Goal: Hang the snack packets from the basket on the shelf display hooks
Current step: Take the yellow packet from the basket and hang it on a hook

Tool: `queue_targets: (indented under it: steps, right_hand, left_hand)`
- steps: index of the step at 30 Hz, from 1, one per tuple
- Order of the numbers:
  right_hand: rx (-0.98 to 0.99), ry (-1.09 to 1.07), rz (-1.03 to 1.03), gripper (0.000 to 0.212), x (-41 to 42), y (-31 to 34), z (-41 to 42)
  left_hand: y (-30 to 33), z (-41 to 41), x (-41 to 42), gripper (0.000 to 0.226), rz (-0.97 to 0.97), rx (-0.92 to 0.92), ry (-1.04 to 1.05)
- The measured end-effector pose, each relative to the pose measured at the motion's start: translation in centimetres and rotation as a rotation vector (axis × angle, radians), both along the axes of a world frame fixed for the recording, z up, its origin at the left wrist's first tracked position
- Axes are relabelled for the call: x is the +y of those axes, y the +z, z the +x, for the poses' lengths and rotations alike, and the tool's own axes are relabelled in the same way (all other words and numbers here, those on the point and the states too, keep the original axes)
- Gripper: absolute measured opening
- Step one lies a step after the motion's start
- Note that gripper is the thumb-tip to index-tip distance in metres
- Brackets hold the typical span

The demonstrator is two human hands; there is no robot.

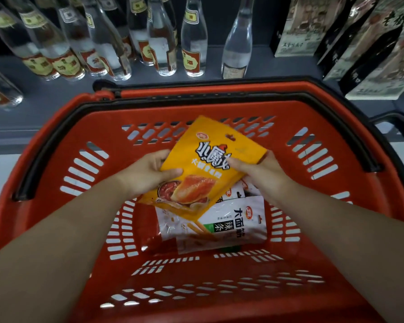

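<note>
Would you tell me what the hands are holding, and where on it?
Both hold the orange snack packet: the left hand grips its left edge, the right hand its right edge.

1. One red basket point(56, 164), black handle folded along the rim
2. One orange snack packet point(210, 164), held above the basket
3. At least two white snack packets point(240, 224) in the basket, a third partly hidden under the orange one, exact count unclear
4. Two hands: left hand point(147, 173), right hand point(259, 173)
5. About eleven clear glass bottles point(194, 38) on the shelf, some cut off by the frame
6. About four dark cartons point(296, 26) at the right
</note>
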State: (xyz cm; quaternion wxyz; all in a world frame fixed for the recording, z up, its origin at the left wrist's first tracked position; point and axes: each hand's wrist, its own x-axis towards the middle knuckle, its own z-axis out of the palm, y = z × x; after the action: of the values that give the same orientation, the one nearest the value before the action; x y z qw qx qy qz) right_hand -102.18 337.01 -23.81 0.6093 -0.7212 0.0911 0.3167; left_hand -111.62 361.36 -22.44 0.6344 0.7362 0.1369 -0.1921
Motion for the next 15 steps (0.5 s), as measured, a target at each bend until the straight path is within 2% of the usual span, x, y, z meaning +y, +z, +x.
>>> queue_targets:
  steps: [2,3,5,7,10,15]
  right_hand:
    - [0.115,0.104,0.16,0.069,0.1,0.9,-0.2]
    - [0.143,0.223,0.169,0.051,0.2,1.4,-0.7]
    - [0.111,0.334,0.165,0.033,0.5,2.0,-1.2]
    - [0.048,0.271,0.188,0.025,1.0,2.3,-1.2]
    - [-0.083,0.209,0.145,0.018,1.6,3.1,-0.7]
    - [-0.255,0.216,0.184,0.018,2.4,5.9,0.7]
  left_hand:
    - [0.9,0.0,0.1,0.034,-0.058,-0.019,0.022]
    - [1.3,0.0,0.2,0.033,-0.095,-0.026,0.036]
    - [2.0,0.0,0.3,0.034,-0.187,-0.03,0.076]
    - [2.4,-0.1,0.3,0.039,-0.246,-0.035,0.116]
    - [2.8,-0.4,0.2,0.04,-0.208,-0.054,0.163]
    - [4.1,0.2,-0.1,0.02,-0.129,-0.177,0.272]
